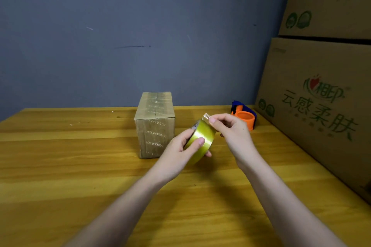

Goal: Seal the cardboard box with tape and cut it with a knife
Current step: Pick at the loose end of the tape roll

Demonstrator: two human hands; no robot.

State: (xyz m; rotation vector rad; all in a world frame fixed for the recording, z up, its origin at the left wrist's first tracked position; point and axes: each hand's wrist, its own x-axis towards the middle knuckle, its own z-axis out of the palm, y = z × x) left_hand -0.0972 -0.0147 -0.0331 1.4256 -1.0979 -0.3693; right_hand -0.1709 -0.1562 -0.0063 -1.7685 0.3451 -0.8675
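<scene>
A small brown cardboard box [154, 124] stands upright on the wooden table [80, 166], its top flaps closed, with clear tape running over them. Just right of it, above the table, my left hand [178, 152] grips a yellowish roll of tape [200, 136] around its rim. My right hand [230, 130] pinches the loose tape end [206, 116] at the top of the roll between thumb and finger. No knife is in sight.
An orange and blue tape dispenser [244, 115] sits at the back right of the table. Large printed cardboard cartons [321, 96] are stacked along the right edge. A grey wall [140, 36] stands behind the table.
</scene>
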